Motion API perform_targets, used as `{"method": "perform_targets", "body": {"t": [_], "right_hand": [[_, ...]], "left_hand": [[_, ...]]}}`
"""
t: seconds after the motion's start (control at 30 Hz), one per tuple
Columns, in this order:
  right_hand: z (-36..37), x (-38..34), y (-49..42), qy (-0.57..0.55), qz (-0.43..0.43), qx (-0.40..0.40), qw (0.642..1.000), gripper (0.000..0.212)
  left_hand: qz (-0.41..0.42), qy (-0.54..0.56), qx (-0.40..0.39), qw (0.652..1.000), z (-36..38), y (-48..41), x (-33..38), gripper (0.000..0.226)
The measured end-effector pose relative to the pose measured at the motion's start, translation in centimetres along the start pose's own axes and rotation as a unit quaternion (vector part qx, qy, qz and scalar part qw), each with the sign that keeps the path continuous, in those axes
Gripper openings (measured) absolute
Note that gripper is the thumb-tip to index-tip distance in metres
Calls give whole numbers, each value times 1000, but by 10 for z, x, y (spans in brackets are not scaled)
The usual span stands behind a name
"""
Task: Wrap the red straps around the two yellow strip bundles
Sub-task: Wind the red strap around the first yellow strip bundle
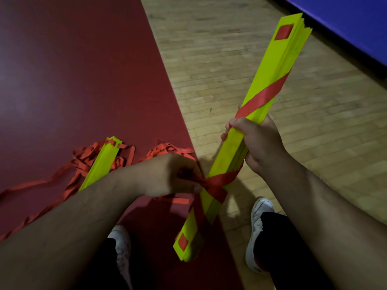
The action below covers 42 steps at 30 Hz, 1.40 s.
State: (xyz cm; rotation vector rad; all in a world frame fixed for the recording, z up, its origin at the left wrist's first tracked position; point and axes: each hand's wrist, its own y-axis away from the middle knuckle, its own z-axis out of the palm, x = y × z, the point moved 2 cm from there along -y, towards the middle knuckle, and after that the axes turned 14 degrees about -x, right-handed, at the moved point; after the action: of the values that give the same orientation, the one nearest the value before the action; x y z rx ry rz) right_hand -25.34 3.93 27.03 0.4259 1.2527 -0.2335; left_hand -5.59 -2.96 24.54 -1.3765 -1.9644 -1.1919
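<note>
Head view: the right hand (257,143) is curled tight round the middle of a yellow bundle (270,65), holding it slanted off the floor. The far end rises beyond that hand and the near end dips between the shoes (258,231). A red strap (217,182) crosses the bundle diagonally just above the right hand and wraps it again just below. The left hand (169,176) pinches the strap beside this lower wrap. Left of the left hand, a second bundle (100,164) lies on the red floor (62,80) among loose straps (83,158), partly hidden by the forearm.
</note>
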Motion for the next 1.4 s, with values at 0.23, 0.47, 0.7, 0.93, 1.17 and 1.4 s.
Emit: {"method": "perform_targets", "body": {"t": [0.23, 0.47, 0.7, 0.93, 1.17, 1.4], "right_hand": [[-4, 5, -2, 3, 14, 12, 1000, 28], [-12, 3, -5, 12, 3, 36, 999, 31], [-8, 3, -3, 48, 4, 40, 998, 26], [-10, 1, -3, 50, -4, 27, 998, 27], [-20, -2, -4, 54, 8, 33, 998, 28], [-18, -6, -1, 11, 13, 4, 1000, 27]], "left_hand": [[69, -56, 55, 995, 3, 1, 11, 24], [26, -45, 44, 998, 5, 4, -1, 33], [37, -109, 72, 991, 6, 3, 0, 30], [-16, -91, -12, 996, 16, 2, -9, 34], [-32, 76, -51, 995, 13, 3, 0, 30], [-36, 17, -38, 998, 11, -2, -6, 25]]}}
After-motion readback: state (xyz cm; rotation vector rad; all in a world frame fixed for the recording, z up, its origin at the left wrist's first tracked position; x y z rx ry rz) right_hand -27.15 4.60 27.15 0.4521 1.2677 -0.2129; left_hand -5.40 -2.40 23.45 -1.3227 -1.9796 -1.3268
